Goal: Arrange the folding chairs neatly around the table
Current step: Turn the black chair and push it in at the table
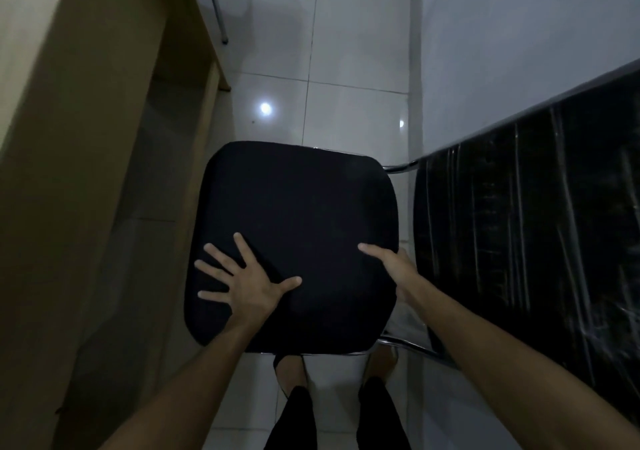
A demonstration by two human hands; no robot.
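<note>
A folding chair with a black padded seat point(294, 227) and chrome frame stands on the tiled floor right below me. My left hand point(242, 283) lies flat on the seat's near left part, fingers spread. My right hand point(398, 269) grips the seat's right edge, thumb on top and fingers curled under. The chair's black backrest point(526, 241), covered in shiny plastic wrap, rises at the right. A light wooden table point(69, 137) runs along the left, its edge apart from the chair.
White glossy floor tiles point(346, 85) stretch ahead between the table and a pale wall point(519, 33) on the right. A thin metal leg point(216, 6) stands at the far end by the table. My legs and feet are just behind the chair.
</note>
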